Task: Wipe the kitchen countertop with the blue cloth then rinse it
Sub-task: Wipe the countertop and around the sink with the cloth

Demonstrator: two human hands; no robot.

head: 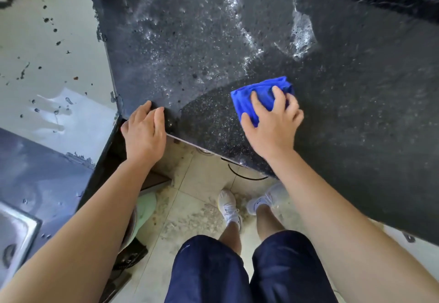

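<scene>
Well to the left of the left hand, and nearer the person, the corner of a steel sink shows. The left hand lies flat on the near corner edge of the dark speckled countertop, fingers straight and close together, holding nothing. Beyond both hands, wet streaks glisten on the stone. The bunched blue cloth lies on the countertop under the right hand, whose spread fingers press down on it.
</scene>
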